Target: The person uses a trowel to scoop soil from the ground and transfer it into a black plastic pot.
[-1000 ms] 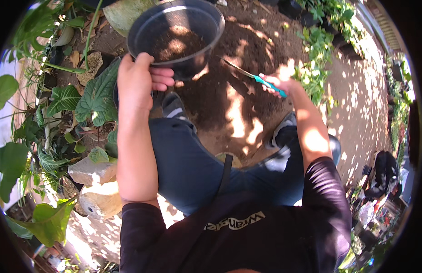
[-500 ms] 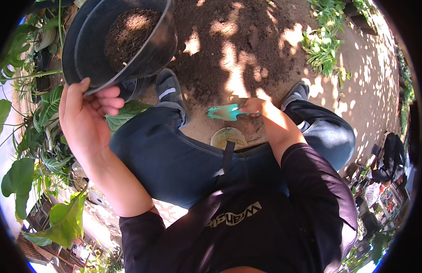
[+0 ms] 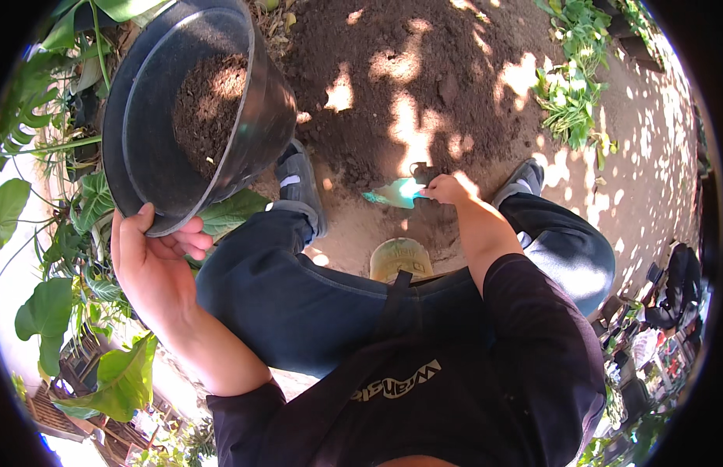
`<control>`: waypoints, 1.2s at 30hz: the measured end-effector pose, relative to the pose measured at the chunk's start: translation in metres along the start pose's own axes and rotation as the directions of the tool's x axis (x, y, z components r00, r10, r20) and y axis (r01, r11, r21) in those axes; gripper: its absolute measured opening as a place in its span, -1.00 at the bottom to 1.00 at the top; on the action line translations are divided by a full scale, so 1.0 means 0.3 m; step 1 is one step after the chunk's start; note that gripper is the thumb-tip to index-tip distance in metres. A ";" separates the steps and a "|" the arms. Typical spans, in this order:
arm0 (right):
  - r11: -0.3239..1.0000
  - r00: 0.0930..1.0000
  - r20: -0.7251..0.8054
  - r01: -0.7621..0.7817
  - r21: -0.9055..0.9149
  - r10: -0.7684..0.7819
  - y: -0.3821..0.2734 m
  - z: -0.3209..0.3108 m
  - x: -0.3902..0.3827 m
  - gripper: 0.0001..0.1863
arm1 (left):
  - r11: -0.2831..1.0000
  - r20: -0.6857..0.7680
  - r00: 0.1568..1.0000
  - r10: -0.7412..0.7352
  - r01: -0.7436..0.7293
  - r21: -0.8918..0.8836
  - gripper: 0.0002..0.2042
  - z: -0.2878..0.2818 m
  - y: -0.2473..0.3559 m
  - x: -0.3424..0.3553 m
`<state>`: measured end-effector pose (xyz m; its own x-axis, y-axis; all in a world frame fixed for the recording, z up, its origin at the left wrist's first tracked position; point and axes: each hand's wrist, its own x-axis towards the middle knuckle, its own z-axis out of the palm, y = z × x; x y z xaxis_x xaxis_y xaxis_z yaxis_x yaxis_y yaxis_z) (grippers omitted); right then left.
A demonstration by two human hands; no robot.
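Note:
My left hand (image 3: 155, 261) grips the lower rim of a large black pot (image 3: 143, 109), which is tilted on its side toward me with some dark soil (image 3: 205, 113) inside. My right hand (image 3: 447, 189) holds a small teal trowel (image 3: 392, 194) low over the ground, at the near edge of a heap of loose dark soil (image 3: 447, 70). A pale yellowish round object (image 3: 396, 257), perhaps a bucket or stool, is between my legs, partly hidden by them.
Leafy plants (image 3: 42, 311) crowd my left side. Low green plants (image 3: 571, 109) border the soil at the right, beside a sun-dappled dirt path (image 3: 642, 171). My shoes (image 3: 295, 187) flank the soil. A dark heap of items (image 3: 673, 288) is at the far right.
Over the last second the pot has moved left and tipped toward me, still in my left hand. My right hand has brought the trowel lower in view, nearer my legs, and turned it leftward.

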<state>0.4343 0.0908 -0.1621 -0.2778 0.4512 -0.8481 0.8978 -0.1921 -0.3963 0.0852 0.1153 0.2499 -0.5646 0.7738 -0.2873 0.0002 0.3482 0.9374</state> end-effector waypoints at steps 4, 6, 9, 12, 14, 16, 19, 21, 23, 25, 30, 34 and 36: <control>0.997 0.981 -0.178 0.066 -0.035 -0.071 -0.011 0.027 0.041 -0.64 | 1.000 0.015 1.000 -0.021 0.021 0.009 -0.82 0.001 -0.004 0.009; 0.999 0.973 -0.227 0.041 -0.026 -0.046 -0.037 0.018 0.031 -0.68 | 0.999 -0.010 0.999 -0.038 0.038 0.000 -0.83 -0.005 -0.012 0.008; 0.963 0.987 -0.142 -0.041 0.265 0.081 -0.080 -0.011 0.009 -0.69 | 0.999 -0.015 0.999 -0.047 0.047 -0.015 -0.84 -0.021 -0.024 0.003; 0.921 0.987 -0.140 -0.013 0.389 0.073 -0.093 -0.025 0.011 -0.69 | 0.998 -0.010 0.999 -0.037 0.036 -0.048 -0.84 -0.041 -0.031 -0.004; 0.917 0.985 -0.171 0.066 0.394 0.003 -0.112 -0.041 0.009 -0.68 | 0.997 -0.013 1.000 -0.029 0.028 -0.067 -0.83 -0.048 -0.033 -0.010; 0.921 0.976 -0.199 0.156 0.357 -0.088 -0.133 -0.060 0.000 -0.68 | 0.996 -0.004 1.000 -0.023 0.022 -0.084 -0.82 -0.061 -0.034 -0.014; 0.928 0.952 -0.237 0.255 0.272 -0.193 -0.154 -0.105 -0.030 -0.66 | 0.993 -0.001 1.000 -0.021 0.021 -0.116 -0.81 -0.077 -0.029 -0.027; 0.934 0.934 -0.270 0.294 0.202 -0.236 -0.163 -0.143 -0.054 -0.65 | 0.991 0.013 0.999 -0.029 0.031 -0.129 -0.80 -0.096 -0.032 -0.032; 0.948 0.915 -0.316 0.298 0.113 -0.251 -0.183 -0.183 -0.079 -0.64 | 0.989 0.019 1.000 -0.017 0.020 -0.147 -0.80 -0.111 -0.039 -0.042; 0.957 0.889 -0.378 0.288 0.025 -0.258 -0.213 -0.219 -0.098 -0.62 | 0.986 0.028 1.000 -0.009 0.014 -0.164 -0.80 -0.126 -0.041 -0.050; 0.969 0.814 -0.529 0.235 -0.079 -0.240 -0.272 -0.319 -0.118 -0.58 | 0.985 0.039 0.999 0.001 0.006 -0.175 -0.77 -0.142 -0.033 -0.063; 0.977 0.871 -0.491 0.096 0.188 0.009 -0.391 -0.435 -0.190 -0.66 | 0.983 0.044 0.999 0.018 -0.009 -0.181 -0.76 -0.162 -0.042 -0.061; 0.944 0.872 -0.481 0.084 0.318 0.085 -0.453 -0.494 -0.238 -0.61 | 0.982 0.031 0.999 0.023 -0.017 -0.188 -0.78 -0.174 -0.036 -0.069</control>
<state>0.3828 0.2138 0.0044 -0.0018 0.7968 -0.6042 0.7158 -0.4209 -0.5572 0.0538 0.0678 0.2560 -0.5383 0.7978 -0.2715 -0.1455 0.2294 0.9624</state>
